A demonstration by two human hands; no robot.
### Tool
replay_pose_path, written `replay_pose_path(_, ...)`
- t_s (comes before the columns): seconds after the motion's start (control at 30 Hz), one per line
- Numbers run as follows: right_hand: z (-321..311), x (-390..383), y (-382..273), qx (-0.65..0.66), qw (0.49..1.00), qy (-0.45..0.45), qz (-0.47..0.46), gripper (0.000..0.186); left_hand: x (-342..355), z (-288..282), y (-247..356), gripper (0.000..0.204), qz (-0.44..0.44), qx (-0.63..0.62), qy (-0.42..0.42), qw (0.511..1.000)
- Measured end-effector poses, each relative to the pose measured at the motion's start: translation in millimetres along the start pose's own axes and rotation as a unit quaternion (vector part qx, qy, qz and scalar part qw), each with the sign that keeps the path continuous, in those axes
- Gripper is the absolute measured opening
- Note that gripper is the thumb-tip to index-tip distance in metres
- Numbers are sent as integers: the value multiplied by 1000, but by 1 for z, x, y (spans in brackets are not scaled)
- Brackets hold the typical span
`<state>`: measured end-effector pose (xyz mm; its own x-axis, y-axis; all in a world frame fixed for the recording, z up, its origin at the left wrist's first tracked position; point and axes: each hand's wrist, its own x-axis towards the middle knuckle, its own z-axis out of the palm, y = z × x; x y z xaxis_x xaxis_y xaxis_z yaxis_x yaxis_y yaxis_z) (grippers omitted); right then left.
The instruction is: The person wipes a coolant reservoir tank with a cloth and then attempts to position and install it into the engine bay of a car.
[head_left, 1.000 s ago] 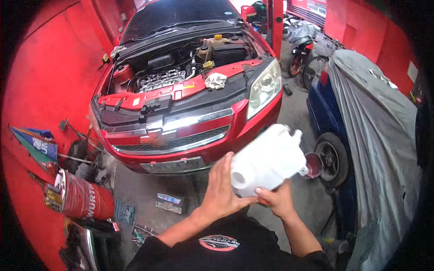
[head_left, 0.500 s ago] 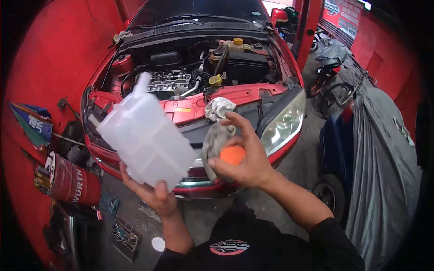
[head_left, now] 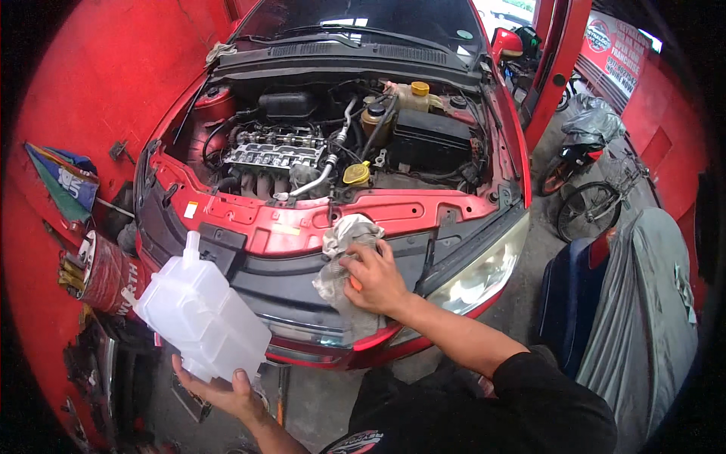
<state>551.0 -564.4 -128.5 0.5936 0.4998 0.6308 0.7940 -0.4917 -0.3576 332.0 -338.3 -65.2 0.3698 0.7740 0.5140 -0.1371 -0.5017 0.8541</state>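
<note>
And here the left hand (head_left: 224, 392) grips the base of a translucent white plastic tank (head_left: 204, 319), which hides part of the red car's (head_left: 378, 215) nose, while the right hand (head_left: 378, 281), over a crumpled grey-white cloth (head_left: 349, 230), clasps a mostly covered orange piece (head_left: 355, 284), perhaps a cap.

Standing here, the car (head_left: 404, 212) is nose-on to the person. In the bay, the engine (head_left: 276, 155) is left of the lidded box (head_left: 431, 140), windshield (head_left: 363, 23) behind both. Tank (head_left: 204, 314) is sitting on the left hand (head_left: 227, 397), in front of the car's nose, left of the rag (head_left: 352, 234). That one's on the front panel, right hand (head_left: 382, 280) over its near end, a cap (head_left: 355, 284) by the thumb. Drum's (head_left: 106, 272) further left, near the wall (head_left: 98, 113). Off right: covered vehicle (head_left: 643, 303) nearest, bicycle (head_left: 590, 216) behind it, motorbike (head_left: 575, 155) behind that.
</note>
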Motion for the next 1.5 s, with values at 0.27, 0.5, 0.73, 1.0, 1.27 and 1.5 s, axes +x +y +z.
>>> replay_pose_path(0.27,-44,-16,87,10,984,-132,120,39,-84,68,78,110,104,98,52,988)
replay_pose_path(0.5,-53,-14,94,93,974,-205,30,40,-153,149,161,113,132,99,49,985)
replay_pose_path(0.73,-90,-22,124,294,953,-62,42,41,-205,174,202,113,180,283,30,942)
replay_pose_path(1.0,-197,13,244,757,585,-233,171,106,-145,255,173,98,329,287,-253,863)
replay_pose_path(1.27,-200,46,307,642,706,-219,203,133,-105,356,131,77,502,268,-244,785)
replay_pose_path(1.5,-192,64,351,588,779,-161,149,104,-115,409,139,100,390,222,-262,854)
